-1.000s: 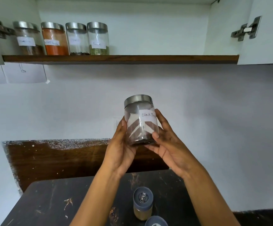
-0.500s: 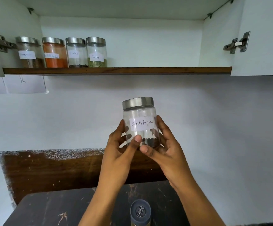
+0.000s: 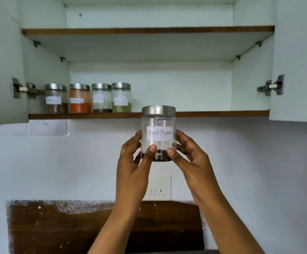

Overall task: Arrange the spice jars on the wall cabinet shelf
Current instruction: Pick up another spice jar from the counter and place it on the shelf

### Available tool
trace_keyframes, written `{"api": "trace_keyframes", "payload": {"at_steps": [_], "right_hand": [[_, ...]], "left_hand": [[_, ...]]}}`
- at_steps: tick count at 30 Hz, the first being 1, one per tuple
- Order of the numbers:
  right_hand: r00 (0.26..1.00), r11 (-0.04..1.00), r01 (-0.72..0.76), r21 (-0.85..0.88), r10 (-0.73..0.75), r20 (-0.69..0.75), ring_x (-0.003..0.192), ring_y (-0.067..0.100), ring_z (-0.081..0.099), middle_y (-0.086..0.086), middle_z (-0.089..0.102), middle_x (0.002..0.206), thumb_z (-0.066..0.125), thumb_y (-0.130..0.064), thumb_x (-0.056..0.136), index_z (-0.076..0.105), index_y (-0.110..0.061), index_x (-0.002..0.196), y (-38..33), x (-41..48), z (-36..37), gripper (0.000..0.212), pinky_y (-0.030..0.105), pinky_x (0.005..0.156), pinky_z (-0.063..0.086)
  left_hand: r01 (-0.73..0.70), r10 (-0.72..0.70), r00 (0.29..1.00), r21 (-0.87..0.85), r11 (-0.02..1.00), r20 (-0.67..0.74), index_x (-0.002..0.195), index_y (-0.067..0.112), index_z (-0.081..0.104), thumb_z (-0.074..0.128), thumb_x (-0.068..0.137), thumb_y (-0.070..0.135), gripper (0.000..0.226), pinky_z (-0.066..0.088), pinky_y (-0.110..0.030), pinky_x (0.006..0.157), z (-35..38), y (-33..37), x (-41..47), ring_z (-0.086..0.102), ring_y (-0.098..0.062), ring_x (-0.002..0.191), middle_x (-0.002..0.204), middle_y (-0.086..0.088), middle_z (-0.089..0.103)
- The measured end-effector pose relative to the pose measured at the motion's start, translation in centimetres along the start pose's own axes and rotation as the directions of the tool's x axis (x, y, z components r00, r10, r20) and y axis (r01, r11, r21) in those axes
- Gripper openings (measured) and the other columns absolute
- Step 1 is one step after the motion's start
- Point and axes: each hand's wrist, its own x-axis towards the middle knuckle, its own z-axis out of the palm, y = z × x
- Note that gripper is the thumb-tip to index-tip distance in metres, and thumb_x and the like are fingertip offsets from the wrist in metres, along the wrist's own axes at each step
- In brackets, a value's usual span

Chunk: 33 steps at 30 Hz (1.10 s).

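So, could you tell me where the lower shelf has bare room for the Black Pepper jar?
The lower shelf is bare from the green-spice jar to the right cabinet wall. The left end is crowded: four jars stand side by side, from the brown-spice jar by the left wall. The upper shelf's top is hidden from below.

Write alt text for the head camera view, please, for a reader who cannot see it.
A left hand and a right hand hold a clear, steel-lidded Black Pepper jar up before an open wall cabinet. On its lower shelf, a row of four labelled jars stands at the left end, one filled with orange powder.
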Motion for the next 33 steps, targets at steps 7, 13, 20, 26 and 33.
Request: {"api": "trace_keyframes", "payload": {"at_steps": [7, 13, 20, 26, 33], "right_hand": [[0.992, 0.982, 0.124, -0.144, -0.123, 0.020, 0.106, 0.007, 0.056, -0.006, 0.056, 0.126, 0.068, -0.013, 0.084, 0.047, -0.023, 0.136, -3.5, 11.0, 1.2, 0.057, 0.015, 0.081, 0.043], [0.998, 0.951, 0.065, -0.301, -0.054, 0.045, 0.103, 0.017, 0.059, 0.005, 0.058, 0.131, 0.069, -0.011, 0.083, 0.051, -0.013, 0.131, -3.2, 17.8, 3.0, 0.051, 0.024, 0.083, 0.042], [0.999, 0.898, 0.017, -0.439, 0.004, 0.048, 0.113, 0.024, 0.058, 0.010, 0.059, 0.129, 0.071, -0.015, 0.081, 0.051, -0.007, 0.129, -1.6, 21.4, 4.7, 0.053, 0.023, 0.081, 0.041], [0.999, 0.852, 0.024, -0.522, -0.003, 0.041, 0.112, 0.026, 0.059, 0.011, 0.060, 0.128, 0.071, -0.017, 0.081, 0.050, -0.008, 0.131, -0.2, 22.2, 5.4, 0.056, 0.025, 0.084, 0.044], [0.996, 0.760, 0.087, -0.644, -0.060, 0.063, 0.111, 0.027, 0.060, 0.012, 0.061, 0.126, 0.067, -0.020, 0.084, 0.051, -0.007, 0.130, 0.4, 22.6, 5.6, 0.050, 0.033, 0.093, 0.046]], "left_hand": [[-0.102, 0.097, 0.994, 0.098, 0.990, 0.054, 0.134, 0.022, 0.051, 0.057, 0.093, 0.020, 0.042, 0.045, -0.008, 0.078, 1.0, 2.2, 11.1, 0.058, -0.002, 0.103, 0.123, 0.003, 0.060], [-0.087, 0.085, 0.996, 0.253, 0.964, 0.017, 0.125, 0.017, 0.059, 0.058, 0.092, 0.019, 0.032, 0.048, -0.033, 0.091, 1.6, 0.0, 17.6, 0.060, -0.019, 0.108, 0.108, 0.005, 0.064], [-0.074, 0.091, 0.996, 0.501, 0.862, -0.008, 0.122, 0.018, 0.059, 0.054, 0.092, 0.025, 0.032, 0.039, -0.049, 0.105, 1.8, -3.0, 22.0, 0.063, -0.024, 0.104, 0.108, -0.004, 0.070], [-0.099, 0.114, 0.993, 0.640, 0.762, 0.018, 0.126, 0.017, 0.056, 0.054, 0.091, 0.030, 0.038, 0.045, -0.048, 0.098, 1.8, -4.7, 23.6, 0.063, -0.027, 0.102, 0.108, -0.005, 0.070], [-0.105, 0.092, 0.994, 0.719, 0.687, 0.057, 0.138, 0.012, 0.043, 0.046, 0.096, 0.029, 0.045, 0.030, -0.049, 0.112, 1.7, -5.4, 23.5, 0.054, -0.028, 0.121, 0.125, -0.008, 0.062]]}}
